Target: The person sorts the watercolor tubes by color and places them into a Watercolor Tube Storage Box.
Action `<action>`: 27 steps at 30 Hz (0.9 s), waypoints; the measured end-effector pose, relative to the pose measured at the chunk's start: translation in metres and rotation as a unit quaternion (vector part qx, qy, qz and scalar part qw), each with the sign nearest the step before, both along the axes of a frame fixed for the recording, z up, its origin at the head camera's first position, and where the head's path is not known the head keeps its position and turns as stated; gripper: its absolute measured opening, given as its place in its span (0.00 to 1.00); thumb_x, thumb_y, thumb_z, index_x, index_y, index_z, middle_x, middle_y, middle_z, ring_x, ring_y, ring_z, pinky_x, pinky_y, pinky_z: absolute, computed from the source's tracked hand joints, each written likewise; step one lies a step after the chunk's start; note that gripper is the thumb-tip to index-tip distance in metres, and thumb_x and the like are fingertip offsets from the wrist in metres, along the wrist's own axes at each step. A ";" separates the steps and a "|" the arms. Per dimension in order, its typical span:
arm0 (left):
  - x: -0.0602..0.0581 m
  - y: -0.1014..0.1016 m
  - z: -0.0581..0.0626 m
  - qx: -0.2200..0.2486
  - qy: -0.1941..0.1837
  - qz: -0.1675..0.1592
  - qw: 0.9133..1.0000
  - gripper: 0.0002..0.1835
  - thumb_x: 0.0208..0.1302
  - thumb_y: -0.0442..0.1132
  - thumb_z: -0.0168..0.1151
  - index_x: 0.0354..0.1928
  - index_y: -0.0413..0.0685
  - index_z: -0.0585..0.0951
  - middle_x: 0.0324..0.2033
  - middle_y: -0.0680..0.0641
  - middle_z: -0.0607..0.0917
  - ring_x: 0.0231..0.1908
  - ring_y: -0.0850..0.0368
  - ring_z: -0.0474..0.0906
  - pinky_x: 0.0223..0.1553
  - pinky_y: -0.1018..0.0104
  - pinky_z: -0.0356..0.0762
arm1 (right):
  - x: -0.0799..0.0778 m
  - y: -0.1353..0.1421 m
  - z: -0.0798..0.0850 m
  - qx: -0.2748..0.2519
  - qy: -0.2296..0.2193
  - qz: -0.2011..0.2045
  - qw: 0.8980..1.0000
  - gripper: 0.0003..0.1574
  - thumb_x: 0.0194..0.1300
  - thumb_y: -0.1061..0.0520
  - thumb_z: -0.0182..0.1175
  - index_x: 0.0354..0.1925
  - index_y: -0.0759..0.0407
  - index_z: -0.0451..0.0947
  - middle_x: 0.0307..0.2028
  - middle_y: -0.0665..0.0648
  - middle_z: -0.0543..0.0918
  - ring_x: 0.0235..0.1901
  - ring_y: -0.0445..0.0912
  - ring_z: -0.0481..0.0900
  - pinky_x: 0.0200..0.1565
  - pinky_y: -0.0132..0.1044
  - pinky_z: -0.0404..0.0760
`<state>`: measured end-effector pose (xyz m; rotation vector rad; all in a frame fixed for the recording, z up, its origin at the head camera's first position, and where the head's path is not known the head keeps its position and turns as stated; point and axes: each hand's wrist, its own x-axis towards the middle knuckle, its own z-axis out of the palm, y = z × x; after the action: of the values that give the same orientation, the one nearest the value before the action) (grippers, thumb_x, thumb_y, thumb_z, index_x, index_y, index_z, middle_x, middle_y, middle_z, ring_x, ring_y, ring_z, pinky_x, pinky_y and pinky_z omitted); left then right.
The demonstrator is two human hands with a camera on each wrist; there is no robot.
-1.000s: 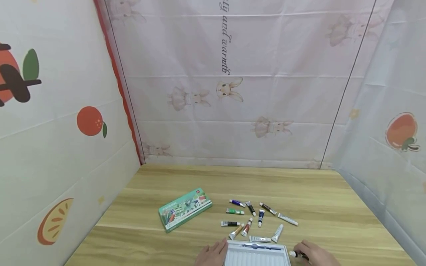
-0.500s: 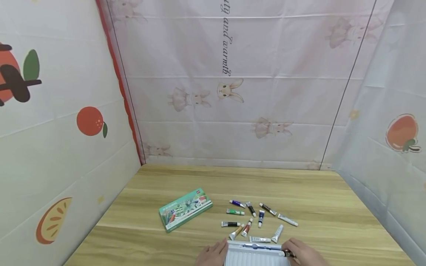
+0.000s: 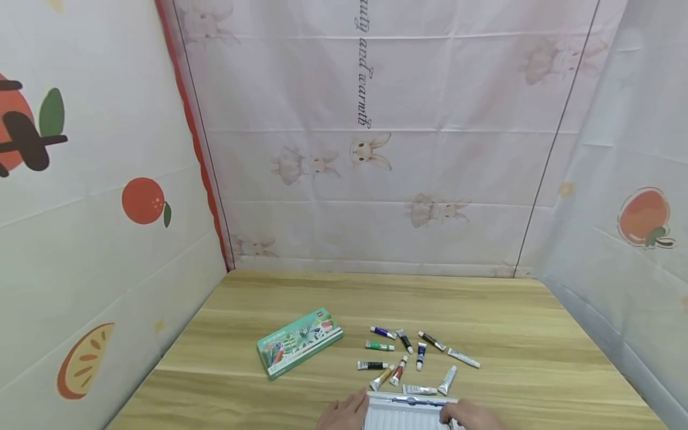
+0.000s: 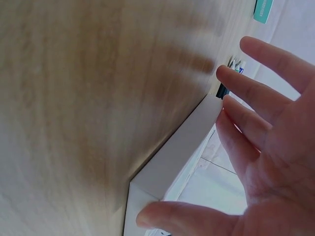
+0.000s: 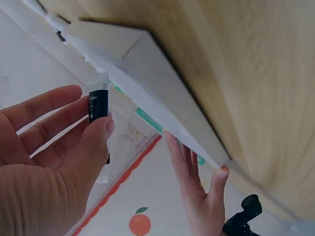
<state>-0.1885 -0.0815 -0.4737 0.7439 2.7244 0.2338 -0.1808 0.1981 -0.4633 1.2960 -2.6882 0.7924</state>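
Observation:
A white plastic tray [image 3: 398,419] with a ridged inside lies at the table's near edge, and a blue-handled paintbrush [image 3: 421,402] rests along its far side. My left hand [image 3: 344,414] rests against the tray's left side; in the left wrist view the fingers [image 4: 258,101] are spread and fairly straight, with the thumb touching the tray near a corner. Over the tray's right part, my right hand [image 3: 473,414] pinches a small dark-labelled paint tube [image 5: 98,104] between thumb and fingers. The head view mostly hides that tube behind the hand.
Several paint tubes [image 3: 399,370] lie scattered on the wooden table [image 3: 242,412] just beyond the tray. Left of them sits a green paint box [image 3: 298,343]. Printed cloth [image 3: 333,239] encloses the table at the back and sides.
My right hand has moved left with the paint tube, from beside the tray to over its right part. The left hand stays at the tray's left side.

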 end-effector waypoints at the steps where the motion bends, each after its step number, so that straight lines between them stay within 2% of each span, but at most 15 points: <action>1: 0.000 0.000 0.000 0.001 -0.001 0.000 1.000 0.43 0.43 0.71 0.38 0.56 0.46 0.62 0.56 0.50 0.60 0.52 0.55 0.60 0.44 0.57 0.63 | -0.001 0.001 -0.003 0.003 0.011 0.011 1.000 0.08 0.51 0.50 0.55 0.30 0.51 0.68 0.25 0.37 0.67 0.24 0.31 0.65 0.18 0.24 0.64; 3: 0.001 0.001 -0.001 0.002 0.001 0.001 1.000 0.43 0.43 0.71 0.38 0.55 0.45 0.63 0.56 0.50 0.61 0.52 0.56 0.60 0.44 0.57 0.64 | -0.003 0.003 -0.011 0.001 0.038 0.031 0.999 0.06 0.52 0.51 0.54 0.29 0.50 0.68 0.25 0.37 0.67 0.23 0.30 0.63 0.18 0.21 0.62; 4: 0.001 0.001 0.000 0.002 -0.002 0.002 1.000 0.43 0.43 0.71 0.39 0.55 0.45 0.62 0.56 0.50 0.61 0.52 0.56 0.60 0.44 0.57 0.64 | -0.005 0.004 -0.015 -0.001 0.066 0.042 0.997 0.05 0.52 0.52 0.54 0.28 0.49 0.68 0.24 0.36 0.67 0.23 0.29 0.63 0.19 0.20 0.61; 7: 0.000 0.001 0.000 -0.002 -0.009 0.005 1.000 0.43 0.43 0.71 0.39 0.56 0.46 0.62 0.56 0.50 0.60 0.52 0.56 0.60 0.44 0.57 0.63 | -0.010 0.007 -0.025 -0.012 0.160 0.068 0.985 0.06 0.48 0.56 0.57 0.25 0.49 0.67 0.23 0.37 0.68 0.24 0.30 0.64 0.22 0.16 0.60; 10: -0.001 0.001 0.001 -0.010 -0.008 0.004 1.000 0.43 0.43 0.70 0.40 0.56 0.46 0.62 0.56 0.50 0.60 0.52 0.56 0.60 0.44 0.58 0.63 | -0.013 0.008 -0.032 -0.020 0.224 0.079 0.971 0.10 0.44 0.58 0.59 0.23 0.49 0.67 0.23 0.37 0.67 0.25 0.30 0.65 0.25 0.16 0.60; 11: -0.001 0.001 0.001 -0.012 -0.002 0.002 1.000 0.43 0.43 0.70 0.40 0.56 0.46 0.62 0.56 0.50 0.60 0.52 0.56 0.60 0.44 0.58 0.63 | -0.013 0.008 -0.033 -0.022 0.233 0.079 0.969 0.10 0.43 0.58 0.60 0.23 0.48 0.67 0.23 0.37 0.67 0.25 0.30 0.65 0.25 0.16 0.60; 17: 0.000 0.001 0.001 -0.016 0.017 -0.004 1.000 0.42 0.44 0.70 0.40 0.55 0.45 0.63 0.56 0.50 0.61 0.52 0.57 0.60 0.44 0.59 0.64 | -0.012 0.007 -0.037 -0.008 0.217 0.085 0.972 0.03 0.52 0.53 0.55 0.25 0.47 0.69 0.26 0.37 0.69 0.28 0.31 0.67 0.27 0.18 0.63; 24: 0.000 0.001 0.000 -0.013 0.009 -0.001 1.000 0.43 0.44 0.70 0.39 0.56 0.45 0.62 0.56 0.50 0.59 0.52 0.57 0.59 0.44 0.58 0.63 | -0.013 0.010 -0.034 -0.009 0.110 0.072 0.991 0.02 0.53 0.53 0.53 0.27 0.49 0.70 0.28 0.38 0.70 0.29 0.32 0.67 0.25 0.21 0.65; 27: 0.000 0.001 0.000 -0.012 0.007 -0.002 1.000 0.44 0.44 0.70 0.39 0.56 0.45 0.61 0.56 0.50 0.59 0.52 0.56 0.59 0.45 0.58 0.63 | -0.012 0.011 -0.033 -0.008 0.099 0.073 0.992 0.02 0.53 0.54 0.53 0.28 0.49 0.70 0.28 0.38 0.70 0.28 0.31 0.67 0.24 0.20 0.65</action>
<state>-0.1882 -0.0805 -0.4735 0.7473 2.7337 0.1961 -0.1930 0.2089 -0.4964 1.4945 -2.4519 0.6560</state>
